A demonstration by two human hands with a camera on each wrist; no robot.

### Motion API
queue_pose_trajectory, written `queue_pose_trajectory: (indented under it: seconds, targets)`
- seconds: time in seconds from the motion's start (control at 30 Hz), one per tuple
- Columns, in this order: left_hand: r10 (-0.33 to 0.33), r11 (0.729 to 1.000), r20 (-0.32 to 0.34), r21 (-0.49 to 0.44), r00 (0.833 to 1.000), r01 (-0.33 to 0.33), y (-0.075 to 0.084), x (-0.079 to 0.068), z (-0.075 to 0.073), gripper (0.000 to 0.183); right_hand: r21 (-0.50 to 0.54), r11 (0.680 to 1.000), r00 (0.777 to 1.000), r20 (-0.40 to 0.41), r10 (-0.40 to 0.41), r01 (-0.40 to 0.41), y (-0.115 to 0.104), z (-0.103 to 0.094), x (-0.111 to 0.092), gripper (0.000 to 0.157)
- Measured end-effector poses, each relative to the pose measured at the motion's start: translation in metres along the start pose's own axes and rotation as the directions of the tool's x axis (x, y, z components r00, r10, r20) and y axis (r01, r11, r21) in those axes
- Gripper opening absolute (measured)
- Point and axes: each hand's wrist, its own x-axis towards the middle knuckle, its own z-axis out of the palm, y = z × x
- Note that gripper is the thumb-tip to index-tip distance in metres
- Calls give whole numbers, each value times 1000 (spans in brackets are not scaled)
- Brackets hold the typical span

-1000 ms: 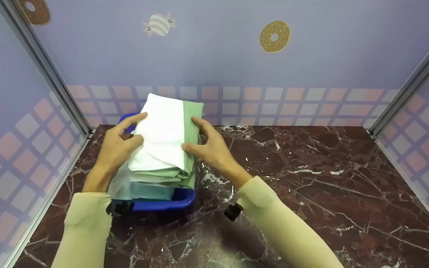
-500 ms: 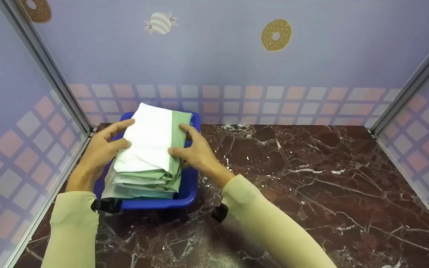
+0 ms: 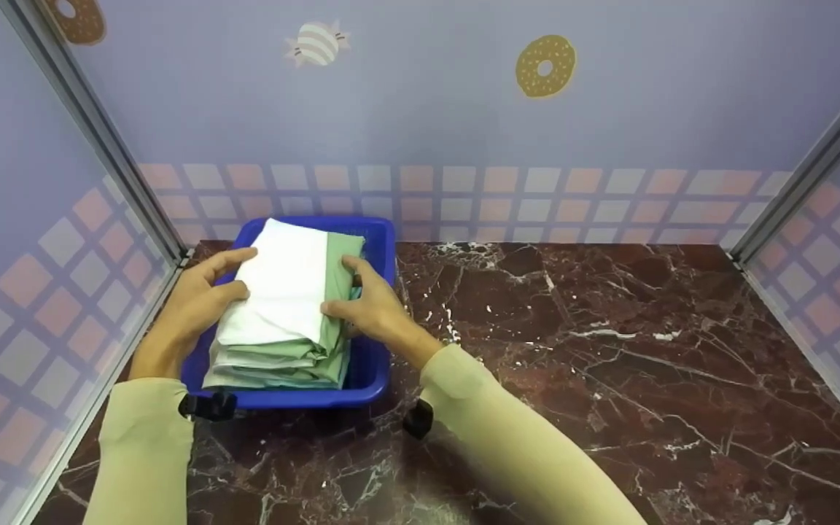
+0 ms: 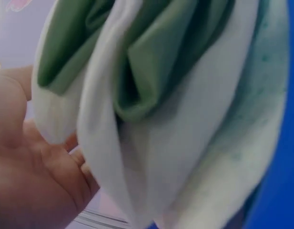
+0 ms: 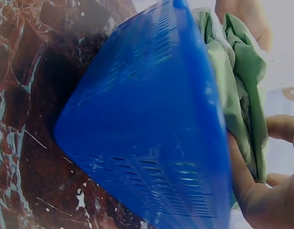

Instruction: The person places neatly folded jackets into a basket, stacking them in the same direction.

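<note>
A folded white-and-green cloth (image 3: 285, 281) lies in several layers on top of the stack in the blue basket (image 3: 310, 399). My left hand (image 3: 197, 302) holds its left edge, thumb and fingers spread along the side. At the green right edge, my right hand (image 3: 376, 306) grips with the thumb on top; in the right wrist view other fingers (image 5: 242, 167) reach between the cloth and the basket rim. Under it sits a pale cloth with teal speckles (image 4: 232, 148), seen in the left wrist view. The stack's far underside is hidden.
The basket has slotted walls (image 5: 147, 162) and stands at the left of a dark red marbled tabletop (image 3: 609, 350), near the back wall (image 3: 449, 131). Purple side panels with metal corner posts (image 3: 110, 146) enclose the table. A black strap device (image 3: 208, 406) is on the left wrist.
Both hands have lowered the folded white-and-green cloth, moving it left and toward me onto the stack in the basket. More of the basket's back and right rim now shows.
</note>
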Motion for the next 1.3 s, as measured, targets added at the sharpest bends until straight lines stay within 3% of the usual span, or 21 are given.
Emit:
queue_pose_trajectory:
  seconds: [0.2,0.33,0.5,0.57,0.93,1.13,1.3]
  targets:
    - [7,997,24,82,1000,-8,1,-2,3,72,-23,998,998,36,54,-54,4,4,2,91]
    - [-12,989,58,146,998,3,-1,-3,5,76,-155,988,999,40,34,-28,5,6,2,89]
    - [-27,976,87,217,996,7,-5,-2,12,80,-418,907,998,55,-28,49,7,11,1,86]
    - [-26,972,89,235,996,5,-7,-2,13,80,-465,882,996,73,-44,73,8,14,2,86]
    - [-16,943,85,331,996,-14,-16,1,17,78,-566,818,993,107,-45,98,13,23,6,87]
    - [-34,934,67,357,997,8,-16,2,19,76,-573,812,992,121,-48,109,12,22,4,85]
    - [-22,899,43,438,999,1,-10,2,23,73,-580,805,989,134,-55,124,6,12,1,79]
